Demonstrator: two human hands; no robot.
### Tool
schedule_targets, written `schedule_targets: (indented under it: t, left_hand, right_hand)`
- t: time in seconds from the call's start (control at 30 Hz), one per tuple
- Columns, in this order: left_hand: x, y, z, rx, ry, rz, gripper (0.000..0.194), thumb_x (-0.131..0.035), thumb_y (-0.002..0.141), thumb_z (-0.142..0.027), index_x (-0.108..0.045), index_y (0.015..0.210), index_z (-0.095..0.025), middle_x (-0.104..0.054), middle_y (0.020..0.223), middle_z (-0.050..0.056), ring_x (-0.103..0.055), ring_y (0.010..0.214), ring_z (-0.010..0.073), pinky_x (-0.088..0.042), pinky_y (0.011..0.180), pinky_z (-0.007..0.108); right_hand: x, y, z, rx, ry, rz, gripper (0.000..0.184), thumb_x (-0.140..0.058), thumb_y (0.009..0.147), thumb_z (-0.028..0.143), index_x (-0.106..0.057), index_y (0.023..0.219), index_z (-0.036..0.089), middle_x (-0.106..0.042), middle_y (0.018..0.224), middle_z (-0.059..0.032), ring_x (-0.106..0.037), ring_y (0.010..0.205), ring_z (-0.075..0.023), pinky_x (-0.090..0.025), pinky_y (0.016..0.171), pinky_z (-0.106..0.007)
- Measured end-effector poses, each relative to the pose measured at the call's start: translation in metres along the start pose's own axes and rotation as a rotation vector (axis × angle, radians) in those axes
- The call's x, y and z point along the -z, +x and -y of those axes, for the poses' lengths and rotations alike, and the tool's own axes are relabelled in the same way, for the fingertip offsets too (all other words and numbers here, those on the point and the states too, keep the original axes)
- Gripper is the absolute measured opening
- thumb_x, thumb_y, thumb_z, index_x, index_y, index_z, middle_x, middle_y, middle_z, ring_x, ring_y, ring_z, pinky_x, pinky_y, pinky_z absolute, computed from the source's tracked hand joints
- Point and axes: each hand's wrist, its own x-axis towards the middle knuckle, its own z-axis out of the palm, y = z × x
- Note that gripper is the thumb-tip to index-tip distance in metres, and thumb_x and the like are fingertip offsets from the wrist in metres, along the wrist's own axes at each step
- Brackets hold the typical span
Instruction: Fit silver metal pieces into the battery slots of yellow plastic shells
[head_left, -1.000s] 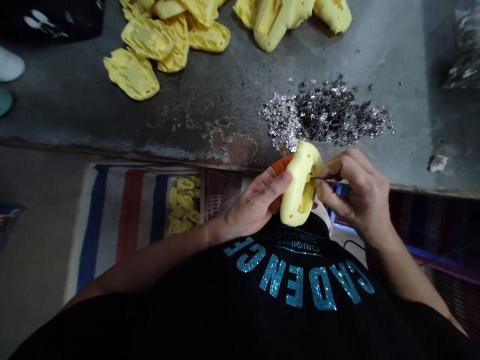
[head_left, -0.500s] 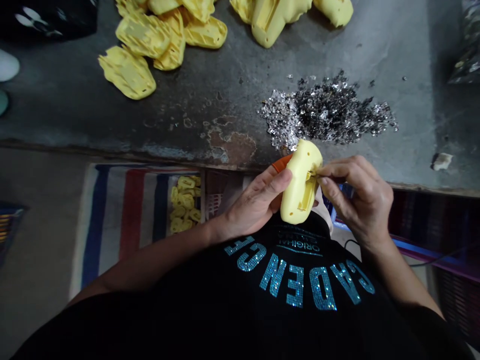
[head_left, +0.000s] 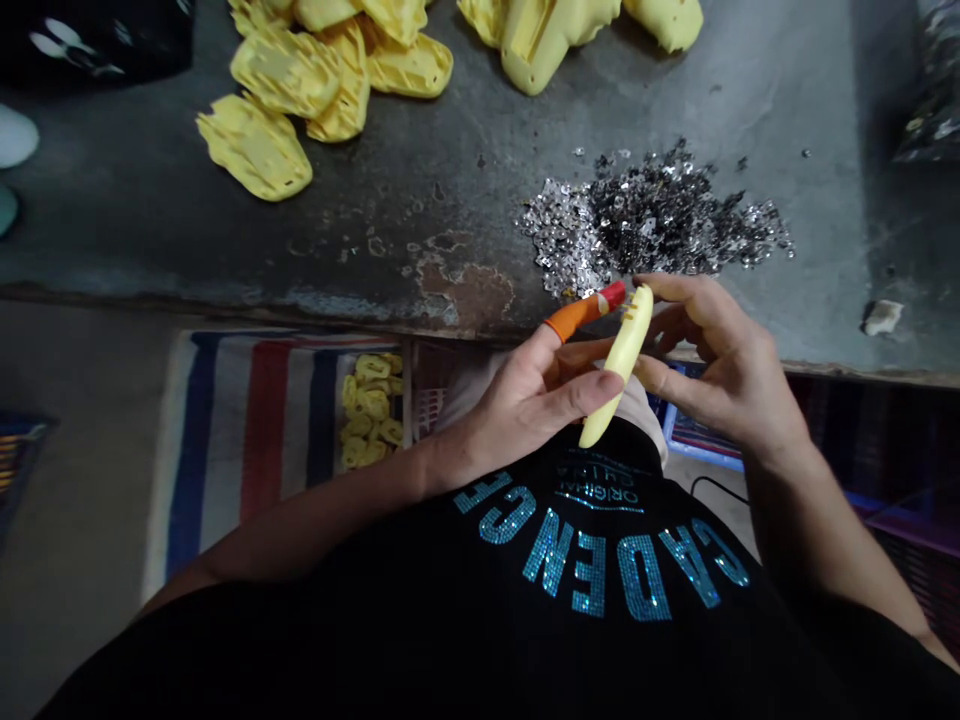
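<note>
Both hands hold a pale yellow plastic shell [head_left: 621, 360], now turned edge-on, just in front of my chest at the bench's near edge. My left hand [head_left: 525, 395] grips its lower half with thumb and fingers; the index finger wears an orange rubber finger cot [head_left: 581, 312]. My right hand [head_left: 716, 360] pinches the shell's upper end between fingertips and thumb. A heap of small shiny metal pieces [head_left: 652, 225] lies on the bench right behind the hands.
A worn grey workbench [head_left: 450, 200] spans the view. Several yellow plastic shells [head_left: 300, 90] lie piled at the back left, more [head_left: 555, 35] at the back centre. Below the bench a striped sack [head_left: 247, 420] holds small yellow parts [head_left: 369, 410]. A plastic bag [head_left: 934, 100] sits far right.
The shell has been rotated from showing its open face to edge-on. My right hand moved from poking at its side slot to gripping its top; the left fingers shifted lower.
</note>
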Motion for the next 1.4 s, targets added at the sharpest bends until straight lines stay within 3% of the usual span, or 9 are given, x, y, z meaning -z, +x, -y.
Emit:
schedule_targets:
  t: [0.23,0.47,0.57,0.7,0.83,1.03,1.17,1.3,1.4]
  left_hand:
    - [0.009,-0.008,-0.007,-0.040,0.370,-0.018,0.072,-0.094,0.104,-0.046,-0.073,0.171,-0.030,-0.086,0.153,0.008,-0.086,0.122,0.0281,-0.070,0.094,0.032]
    - [0.015,0.003,-0.003,-0.226,0.426,-0.018,0.046,-0.101,0.097,-0.035,-0.092,0.142,-0.031,-0.079,0.165,0.007,-0.077,0.152,0.0342,-0.059,0.133,0.044]
    - [0.019,0.005,-0.002,-0.011,0.217,-0.039,0.050,-0.105,0.092,-0.034,-0.090,0.140,-0.030,-0.082,0.161,0.009,-0.085,0.135,0.0309,-0.071,0.109,0.038]
    - [0.028,0.002,-0.010,0.229,-0.143,0.011,0.078,-0.108,0.088,-0.033,-0.072,0.157,-0.037,-0.087,0.148,0.009,-0.089,0.119,0.0282,-0.071,0.088,0.030]
    - [0.041,-0.004,-0.023,0.099,-0.182,-0.100,0.090,-0.103,0.090,-0.053,-0.061,0.168,-0.036,-0.087,0.145,0.009,-0.089,0.104,0.0271,-0.069,0.073,0.029]
    - [0.051,-0.013,-0.023,-0.074,-0.140,-0.349,0.076,-0.081,0.102,-0.074,-0.070,0.161,-0.027,-0.083,0.156,0.013,-0.085,0.109,0.0283,-0.068,0.069,0.028]
    - [0.051,-0.013,-0.014,-0.050,-0.149,-0.283,0.077,-0.082,0.102,-0.075,-0.072,0.160,-0.025,-0.082,0.158,0.014,-0.086,0.107,0.0297,-0.069,0.066,0.030]
    - [0.046,-0.009,-0.013,-0.050,-0.150,-0.228,0.076,-0.075,0.106,-0.078,-0.073,0.159,-0.024,-0.082,0.158,0.016,-0.085,0.110,0.0307,-0.068,0.066,0.028]
    - [0.040,-0.005,-0.016,-0.076,-0.113,-0.255,0.078,-0.066,0.109,-0.083,-0.078,0.154,-0.021,-0.083,0.154,0.017,-0.084,0.103,0.0286,-0.065,0.063,0.026]
  right_hand:
    - [-0.027,-0.023,-0.005,0.028,0.029,-0.270,0.056,-0.090,0.103,0.037,-0.069,0.155,0.036,-0.074,0.130,-0.0080,-0.079,0.101,-0.0263,-0.072,0.084,-0.045]
    - [-0.036,-0.038,-0.011,-0.017,-0.026,-0.372,0.070,-0.091,0.100,0.033,-0.065,0.163,0.049,-0.073,0.139,-0.0110,-0.077,0.115,-0.0373,-0.075,0.082,-0.056]
    - [-0.034,-0.035,-0.009,-0.038,0.014,-0.347,0.069,-0.094,0.098,0.029,-0.069,0.161,0.046,-0.074,0.134,-0.0091,-0.079,0.108,-0.0323,-0.074,0.081,-0.051]
    - [-0.021,-0.019,-0.010,-0.021,0.079,-0.116,0.064,-0.090,0.104,0.031,-0.068,0.164,0.040,-0.078,0.134,-0.0062,-0.081,0.098,-0.0242,-0.073,0.085,-0.044]
    - [-0.012,0.013,-0.026,0.054,-0.236,-0.079,0.026,-0.076,0.113,0.029,-0.084,0.138,0.033,-0.085,0.128,-0.0073,-0.082,0.107,-0.0260,-0.067,0.091,-0.044]
    - [-0.026,0.037,-0.042,0.094,-0.706,-0.018,0.027,-0.070,0.113,0.026,-0.085,0.135,0.031,-0.081,0.118,-0.0092,-0.073,0.108,-0.0312,-0.055,0.093,-0.049]
    - [-0.009,0.016,-0.036,0.099,-0.668,0.010,0.017,-0.072,0.113,0.027,-0.085,0.124,0.032,-0.081,0.118,-0.0074,-0.073,0.109,-0.0296,-0.055,0.095,-0.048]
    - [0.017,-0.010,-0.033,-0.013,-0.546,-0.135,0.014,-0.077,0.111,0.028,-0.084,0.122,0.034,-0.083,0.120,-0.0055,-0.077,0.108,-0.0270,-0.060,0.093,-0.046]
    - [0.016,-0.016,-0.033,-0.034,-0.518,-0.199,0.010,-0.077,0.112,0.028,-0.084,0.117,0.032,-0.084,0.112,-0.0041,-0.077,0.102,-0.0257,-0.059,0.090,-0.045]
